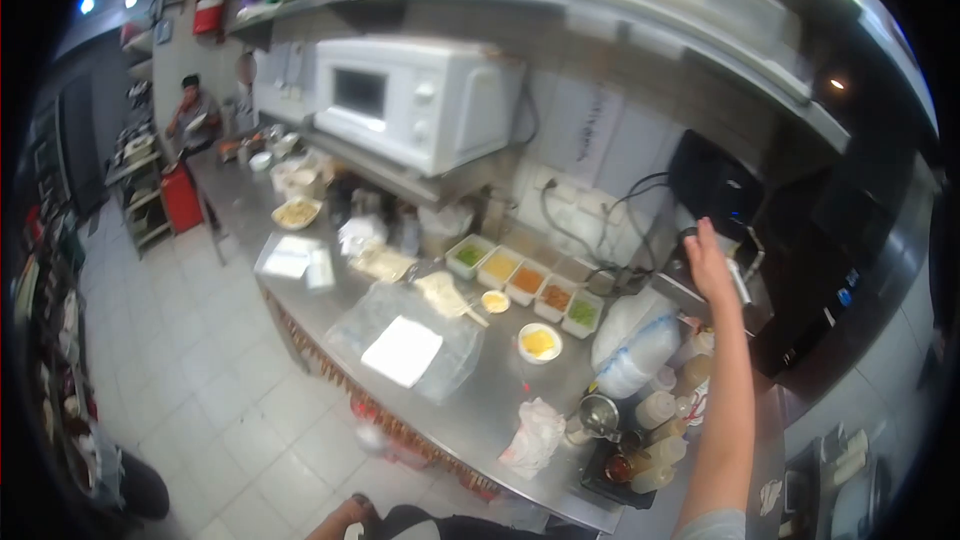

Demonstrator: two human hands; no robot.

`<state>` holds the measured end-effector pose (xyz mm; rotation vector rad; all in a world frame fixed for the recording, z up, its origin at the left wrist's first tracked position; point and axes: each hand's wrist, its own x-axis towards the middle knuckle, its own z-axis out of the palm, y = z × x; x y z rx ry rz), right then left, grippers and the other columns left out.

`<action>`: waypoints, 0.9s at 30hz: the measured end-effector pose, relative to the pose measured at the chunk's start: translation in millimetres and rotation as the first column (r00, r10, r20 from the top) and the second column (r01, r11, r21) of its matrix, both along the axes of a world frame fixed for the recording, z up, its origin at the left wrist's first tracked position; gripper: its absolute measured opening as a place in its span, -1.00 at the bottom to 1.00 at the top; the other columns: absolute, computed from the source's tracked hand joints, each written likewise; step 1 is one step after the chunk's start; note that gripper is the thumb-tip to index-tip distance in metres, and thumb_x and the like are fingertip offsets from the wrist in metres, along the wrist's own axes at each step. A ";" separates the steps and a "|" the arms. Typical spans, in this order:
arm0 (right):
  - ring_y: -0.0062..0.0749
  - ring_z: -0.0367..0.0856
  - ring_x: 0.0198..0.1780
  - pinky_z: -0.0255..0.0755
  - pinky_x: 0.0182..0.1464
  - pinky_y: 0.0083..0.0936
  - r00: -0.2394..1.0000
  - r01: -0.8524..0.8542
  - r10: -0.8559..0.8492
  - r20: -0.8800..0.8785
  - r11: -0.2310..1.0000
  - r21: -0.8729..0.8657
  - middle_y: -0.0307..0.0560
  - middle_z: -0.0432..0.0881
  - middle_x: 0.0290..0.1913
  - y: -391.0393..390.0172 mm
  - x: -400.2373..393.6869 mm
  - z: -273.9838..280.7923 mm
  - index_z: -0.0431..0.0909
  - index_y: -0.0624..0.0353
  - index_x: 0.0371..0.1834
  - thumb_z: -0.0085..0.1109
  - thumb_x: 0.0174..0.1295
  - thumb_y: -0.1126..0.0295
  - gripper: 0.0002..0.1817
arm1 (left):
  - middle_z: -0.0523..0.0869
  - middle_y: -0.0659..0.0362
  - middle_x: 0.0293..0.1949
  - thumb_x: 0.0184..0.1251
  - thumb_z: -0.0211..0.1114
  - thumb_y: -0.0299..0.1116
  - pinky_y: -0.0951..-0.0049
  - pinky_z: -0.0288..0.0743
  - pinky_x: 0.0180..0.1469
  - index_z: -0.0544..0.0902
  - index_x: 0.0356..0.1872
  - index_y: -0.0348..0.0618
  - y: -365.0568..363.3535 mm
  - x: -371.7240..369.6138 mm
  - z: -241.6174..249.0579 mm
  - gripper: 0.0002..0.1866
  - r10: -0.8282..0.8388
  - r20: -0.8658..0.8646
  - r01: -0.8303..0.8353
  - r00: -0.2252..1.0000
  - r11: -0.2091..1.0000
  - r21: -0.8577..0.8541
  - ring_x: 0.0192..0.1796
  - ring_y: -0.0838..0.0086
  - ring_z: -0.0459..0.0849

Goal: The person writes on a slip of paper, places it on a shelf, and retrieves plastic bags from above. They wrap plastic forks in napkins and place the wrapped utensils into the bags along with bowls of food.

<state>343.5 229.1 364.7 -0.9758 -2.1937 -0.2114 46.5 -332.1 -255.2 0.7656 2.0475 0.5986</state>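
My right arm reaches out to the right, toward a black appliance (712,180) with a raised dark panel and a metal handle (740,282). My right hand (706,262) is at its front, fingers stretched upward beside a small black knob-like part; whether it touches is hard to tell. Low at the bottom edge, my left hand (358,512) hangs near my body, its fingers too blurred to read. On the steel counter (480,360) in front of me lies a white square sheet (402,351) on clear plastic (455,365). A white bowl (540,343) holds something yellow.
Several topping tubs (526,281) line the wall below a white microwave (410,100) on a shelf. Squeeze bottles (660,450) and a crumpled cloth (533,438) are at the near right. Farther left, a person (195,115) is beside the counter's far end.
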 end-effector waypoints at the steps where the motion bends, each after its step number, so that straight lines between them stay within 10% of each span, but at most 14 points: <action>1: -0.04 0.10 0.40 -0.01 0.39 -0.35 1.000 0.014 -0.014 0.020 1.000 0.004 0.24 0.13 0.37 -0.8 -3.5 1.0 0.16 0.41 0.30 -0.17 0.37 0.22 -0.44 | 0.69 -0.01 -0.18 0.27 0.04 0.01 0.24 0.50 0.01 0.62 -0.11 -0.15 -20.1 1.0 -47.5 -0.55 0.118 0.076 -0.120 0.990 0.993 0.019 -0.10 0.19 0.67; 3: -0.04 0.08 0.41 -0.02 0.40 -0.35 0.999 0.009 -0.013 0.044 0.996 0.092 0.24 0.11 0.38 3.7 -0.3 2.6 0.13 0.40 0.32 -0.18 0.38 0.17 -0.41 | 0.69 0.04 -0.16 0.27 0.07 -0.05 0.16 0.50 -0.05 0.62 -0.14 -0.12 -61.2 -0.7 -57.8 -0.62 -0.504 -0.052 0.478 0.862 0.843 -0.248 -0.10 0.17 0.65; 4: -0.04 0.07 0.42 -0.02 0.39 -0.34 0.999 -0.001 -0.006 0.038 0.983 0.181 0.22 0.11 0.38 12.6 2.9 0.7 0.12 0.38 0.33 -0.18 0.38 0.14 -0.40 | 0.70 0.01 -0.23 0.27 0.06 -0.07 0.17 0.51 -0.07 0.62 -0.13 -0.15 -77.6 0.4 -49.8 -0.61 -0.857 -0.146 0.790 0.495 0.513 -0.337 -0.14 0.15 0.67; 5: -0.04 0.09 0.41 -0.01 0.39 -0.33 0.998 0.013 -0.017 0.065 0.998 0.061 0.20 0.13 0.38 9.3 3.4 3.5 0.12 0.32 0.35 -0.17 0.38 0.13 -0.40 | 0.69 0.00 -0.20 0.29 0.02 -0.08 0.17 0.50 -0.05 0.60 -0.10 -0.20 -95.4 15.3 -47.4 -0.59 -0.440 0.091 0.437 0.894 0.805 -0.401 -0.09 0.15 0.65; 6: -0.05 0.11 0.40 0.00 0.38 -0.32 0.995 0.046 -0.041 0.090 0.997 -0.055 0.17 0.15 0.38 7.6 4.4 5.1 0.12 0.26 0.36 -0.16 0.37 0.11 -0.40 | 0.69 -0.01 -0.16 0.30 -0.02 -0.09 0.17 0.49 -0.04 0.59 -0.08 -0.24 -110.5 25.5 -45.5 -0.57 0.148 0.223 0.004 0.964 0.823 -0.567 -0.05 0.15 0.64; 7: -0.05 0.13 0.39 0.02 0.37 -0.30 0.994 0.065 -0.066 0.091 0.998 0.013 0.14 0.18 0.37 14.8 5.3 1.3 0.13 0.21 0.37 -0.15 0.37 0.10 -0.41 | 0.66 -0.03 -0.12 0.26 0.09 -0.17 0.18 0.49 0.00 0.56 -0.05 -0.25 -119.5 27.9 -39.2 -0.61 0.209 0.198 -0.046 0.958 0.790 -0.612 -0.02 0.13 0.62; 10: -0.10 0.21 0.36 0.10 0.32 -0.28 0.959 0.246 -0.275 0.071 0.929 0.276 0.11 0.24 0.34 0.7 -5.1 0.5 0.14 0.13 0.37 -0.11 0.33 0.05 -0.39 | 0.65 -0.06 -0.12 0.14 0.27 -0.22 0.18 0.50 0.03 0.55 -0.03 -0.27 -140.9 25.4 -26.7 -0.58 -0.132 0.221 0.220 0.966 0.869 -0.443 -0.04 0.07 0.62; 12: -0.07 0.24 0.34 0.16 0.28 -0.29 0.998 0.059 -0.048 -0.038 0.920 0.386 0.11 0.30 0.30 -12.0 -3.7 6.8 0.22 0.17 0.32 -0.03 0.30 0.06 -0.39 | 0.66 -0.05 -0.16 0.00 0.40 -0.25 0.16 0.51 0.00 0.55 -0.06 -0.24 -125.0 18.1 -26.7 -0.53 -0.167 0.243 0.260 0.955 0.868 -0.423 -0.09 0.05 0.63; 14: -0.02 0.37 0.24 0.23 0.22 -0.31 0.978 -0.066 0.152 -0.140 0.871 0.486 0.12 0.42 0.21 -39.6 -4.6 8.5 0.33 0.21 0.23 0.03 0.27 0.17 -0.49 | 0.67 -0.03 -0.20 -0.02 0.40 -0.25 0.18 0.52 -0.01 0.56 -0.08 -0.24 -87.6 10.3 -21.6 -0.55 -0.750 0.067 0.689 0.658 0.564 -0.456 -0.11 0.08 0.64; 16: 0.00 0.47 0.11 0.28 0.17 -0.30 0.922 -0.147 0.291 -0.255 0.874 0.463 0.16 0.49 0.11 -91.0 -12.3 -13.1 0.39 0.24 0.15 0.02 0.23 0.33 -0.58 | 0.69 -0.05 -0.30 0.07 0.35 -0.25 0.23 0.57 -0.12 0.53 -0.06 -0.30 -59.6 5.2 -7.9 -0.56 -0.840 -0.076 0.768 0.537 0.524 -0.367 -0.15 0.14 0.67; 17: -0.04 0.51 0.04 0.31 0.13 -0.30 0.828 -0.347 0.418 -0.373 0.906 0.243 0.16 0.53 0.02 -123.4 -17.3 -37.3 0.42 0.26 0.11 -0.02 0.20 0.38 -0.60 | 0.68 -0.07 -0.31 0.14 0.29 -0.25 0.27 0.60 -0.17 0.51 -0.03 -0.35 -38.9 13.0 28.5 -0.56 -0.413 0.059 0.415 0.909 0.884 -0.216 -0.17 0.17 0.67; 18: -0.08 0.48 0.05 0.30 0.10 -0.25 0.790 -0.421 0.478 -0.385 0.878 0.227 0.12 0.55 -0.06 -137.4 -22.5 -76.7 0.45 0.23 0.07 0.02 0.15 0.38 -0.61 | 0.67 -0.09 -0.33 0.20 0.24 -0.25 0.30 0.62 -0.22 0.48 -0.01 -0.39 -18.3 17.1 58.8 -0.56 0.129 0.259 -0.089 0.957 0.983 -0.159 -0.19 0.20 0.68; 20: -0.02 0.43 0.12 0.20 0.14 -0.09 0.857 -0.505 0.514 -0.032 0.851 0.144 0.01 0.51 0.06 -166.7 -28.3 -173.2 0.49 0.16 0.02 0.11 0.07 0.35 -0.60 | 0.64 -0.11 -0.32 0.30 0.11 -0.29 0.36 0.64 -0.28 0.43 0.02 -0.48 8.4 10.3 63.0 -0.58 0.035 0.288 -0.006 0.957 0.995 -0.102 -0.21 0.24 0.67; 27: -0.03 0.04 0.41 0.06 0.31 -0.04 0.985 -0.059 0.118 0.124 0.915 -0.399 0.09 0.10 0.39 -244.5 -26.5 -365.7 0.27 0.15 0.27 0.05 0.20 0.19 -0.43 | 0.62 -0.05 -0.27 0.30 0.06 -0.40 0.36 0.67 -0.25 0.43 -0.01 -0.47 38.1 -6.4 89.6 -0.66 0.022 0.290 0.001 0.957 0.997 -0.078 -0.20 0.25 0.67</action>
